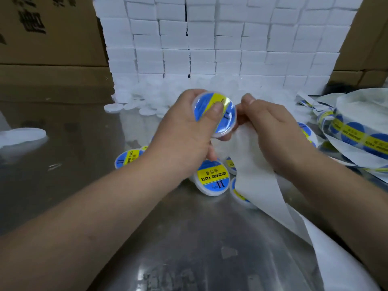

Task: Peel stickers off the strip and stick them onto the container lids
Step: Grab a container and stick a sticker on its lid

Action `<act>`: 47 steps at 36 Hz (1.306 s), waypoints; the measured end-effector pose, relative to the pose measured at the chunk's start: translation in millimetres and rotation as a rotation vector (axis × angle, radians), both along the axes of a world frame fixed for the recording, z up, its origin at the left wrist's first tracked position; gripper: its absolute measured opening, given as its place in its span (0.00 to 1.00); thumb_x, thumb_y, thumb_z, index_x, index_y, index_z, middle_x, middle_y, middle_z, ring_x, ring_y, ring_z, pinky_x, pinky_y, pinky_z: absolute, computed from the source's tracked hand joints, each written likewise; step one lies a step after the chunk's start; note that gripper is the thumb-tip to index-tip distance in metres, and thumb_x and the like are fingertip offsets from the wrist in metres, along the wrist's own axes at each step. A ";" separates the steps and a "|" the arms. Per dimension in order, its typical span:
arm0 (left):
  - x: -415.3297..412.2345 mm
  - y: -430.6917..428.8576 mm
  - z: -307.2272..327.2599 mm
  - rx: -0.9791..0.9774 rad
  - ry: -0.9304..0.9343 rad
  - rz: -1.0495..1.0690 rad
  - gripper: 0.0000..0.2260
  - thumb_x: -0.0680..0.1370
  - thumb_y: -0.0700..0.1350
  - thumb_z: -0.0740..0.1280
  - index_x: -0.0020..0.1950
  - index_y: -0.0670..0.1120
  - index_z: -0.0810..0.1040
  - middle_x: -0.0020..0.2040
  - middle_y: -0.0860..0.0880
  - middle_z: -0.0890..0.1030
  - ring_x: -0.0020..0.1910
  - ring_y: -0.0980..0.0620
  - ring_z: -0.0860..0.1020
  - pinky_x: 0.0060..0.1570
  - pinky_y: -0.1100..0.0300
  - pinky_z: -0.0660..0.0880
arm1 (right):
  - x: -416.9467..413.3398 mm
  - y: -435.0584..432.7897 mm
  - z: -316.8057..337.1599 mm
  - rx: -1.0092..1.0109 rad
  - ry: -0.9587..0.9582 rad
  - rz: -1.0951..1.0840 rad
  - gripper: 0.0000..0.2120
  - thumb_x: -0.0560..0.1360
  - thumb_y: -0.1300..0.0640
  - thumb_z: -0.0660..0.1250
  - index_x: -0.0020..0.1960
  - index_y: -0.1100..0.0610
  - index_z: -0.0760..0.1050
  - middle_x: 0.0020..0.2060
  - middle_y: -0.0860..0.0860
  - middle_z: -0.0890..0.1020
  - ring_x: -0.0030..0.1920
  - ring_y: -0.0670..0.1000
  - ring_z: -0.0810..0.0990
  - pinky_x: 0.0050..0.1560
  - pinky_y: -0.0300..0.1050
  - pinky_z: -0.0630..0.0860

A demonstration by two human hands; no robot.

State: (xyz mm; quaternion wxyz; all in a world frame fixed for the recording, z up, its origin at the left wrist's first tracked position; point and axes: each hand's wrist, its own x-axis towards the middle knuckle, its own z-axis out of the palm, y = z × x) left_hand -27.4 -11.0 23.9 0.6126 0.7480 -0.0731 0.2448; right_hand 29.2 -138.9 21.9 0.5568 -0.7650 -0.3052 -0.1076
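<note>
Nearest, on the steel tabletop (pixel 189 238) just below the held lid (pixel 222 133), labelled lids (pixel 213 178) lie in a loose cluster. The left grip (pixel 184 131) is wrapped round that lid, thumb pressing its blue-and-yellow sticker (pixel 229 119). Right of the lid, the right grip (pixel 275 131) pinches the white backing strip (pixel 252 164). Behind the lid, plain lids (pixel 147 101) heap against stacked white boxes (pixel 210 49).

Labelled lids (pixel 237 194) half under the left hand (pixel 189 131) and backing strip (pixel 262 185).
</note>
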 end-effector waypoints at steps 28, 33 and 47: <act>4.4 8.8 -8.6 0.374 -0.112 0.197 0.15 0.81 0.49 0.55 0.36 0.48 0.70 0.29 0.51 0.70 0.31 0.53 0.68 0.34 0.56 0.66 | -3.7 4.9 -8.9 0.002 -0.076 0.044 0.20 0.76 0.50 0.60 0.30 0.57 0.75 0.24 0.45 0.77 0.29 0.42 0.72 0.32 0.33 0.69; 5.3 9.6 -8.4 0.416 -0.102 0.228 0.15 0.81 0.48 0.55 0.37 0.43 0.70 0.32 0.50 0.71 0.35 0.50 0.69 0.38 0.54 0.67 | -2.2 5.2 -10.4 -0.073 -0.094 -0.005 0.21 0.77 0.50 0.58 0.30 0.59 0.73 0.23 0.48 0.75 0.28 0.43 0.70 0.31 0.35 0.67; 29.5 47.3 -4.1 0.761 0.447 0.534 0.16 0.78 0.46 0.53 0.30 0.46 0.63 0.35 0.45 0.67 0.45 0.42 0.70 0.51 0.48 0.71 | -3.8 4.6 -4.4 0.043 -0.003 -0.001 0.12 0.74 0.63 0.62 0.35 0.50 0.75 0.34 0.46 0.79 0.35 0.38 0.74 0.34 0.26 0.67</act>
